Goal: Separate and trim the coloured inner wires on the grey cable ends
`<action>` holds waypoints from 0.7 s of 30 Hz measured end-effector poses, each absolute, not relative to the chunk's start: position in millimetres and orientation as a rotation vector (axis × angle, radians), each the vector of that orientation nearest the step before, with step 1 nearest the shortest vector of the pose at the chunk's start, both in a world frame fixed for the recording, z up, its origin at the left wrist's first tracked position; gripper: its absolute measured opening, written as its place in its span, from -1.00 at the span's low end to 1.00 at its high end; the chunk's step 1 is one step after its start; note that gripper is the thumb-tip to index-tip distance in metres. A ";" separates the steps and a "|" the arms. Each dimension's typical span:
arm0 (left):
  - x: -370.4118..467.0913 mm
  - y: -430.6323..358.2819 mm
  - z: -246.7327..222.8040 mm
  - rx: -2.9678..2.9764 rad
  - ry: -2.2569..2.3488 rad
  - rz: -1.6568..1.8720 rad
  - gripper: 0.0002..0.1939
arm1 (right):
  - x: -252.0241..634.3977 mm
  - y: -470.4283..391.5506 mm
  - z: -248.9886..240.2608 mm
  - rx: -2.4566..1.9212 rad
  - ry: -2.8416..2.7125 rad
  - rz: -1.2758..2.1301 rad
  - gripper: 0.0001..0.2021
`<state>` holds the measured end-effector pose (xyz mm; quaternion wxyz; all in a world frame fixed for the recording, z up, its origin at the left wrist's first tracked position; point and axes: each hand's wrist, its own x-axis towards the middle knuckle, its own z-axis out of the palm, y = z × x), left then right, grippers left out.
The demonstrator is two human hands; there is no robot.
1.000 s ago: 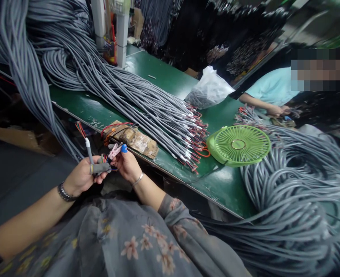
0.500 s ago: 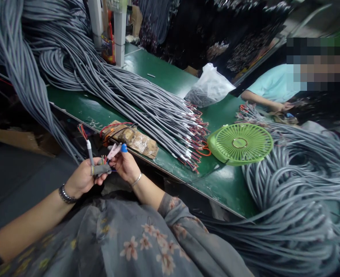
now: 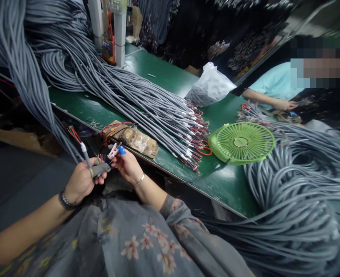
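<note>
My left hand [image 3: 83,179] is closed around a grey cable [image 3: 87,157] near its end. A white sleeve and fanned-out coloured wires [image 3: 74,133] stick up from that end. Across the hand, a grey cover [image 3: 100,169] appears to wrap the thumb. More short coloured wire ends [image 3: 101,158] stand just behind it. My right hand [image 3: 126,165], its thumb capped in blue, pinches a pale pink clip [image 3: 112,151] close to those wire ends. A thin dark wire runs between the hands; its exact hold is hidden by the fingers.
A taped cardboard block [image 3: 135,139] lies at the green table's [image 3: 216,188] edge. Grey cables [image 3: 147,104] with stripped ends spread behind it. A green fan [image 3: 242,142], a white plastic bag [image 3: 210,86] and coiled cables [image 3: 297,200] are rightward. Another person's hand [image 3: 285,105] works beyond.
The grey cable's end has tilted further left and slightly down. My right hand has shifted slightly, turning the blue thumb cap and the clip. Both hands keep their grip.
</note>
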<state>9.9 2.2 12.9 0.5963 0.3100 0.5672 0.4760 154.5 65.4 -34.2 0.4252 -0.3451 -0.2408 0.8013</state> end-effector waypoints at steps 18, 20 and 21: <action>11.3 5.0 6.9 0.708 1.308 1.098 -0.65 | 146.5 75.4 -45.5 -0.866 -0.616 2.013 -0.53; 12.7 5.6 4.7 0.708 1.308 1.095 -0.67 | 145.3 75.8 -44.0 -0.871 -0.582 1.988 -0.55; 13.4 5.7 4.2 0.709 1.308 1.093 -0.67 | 144.9 75.5 -43.5 -0.875 -0.573 1.979 -0.55</action>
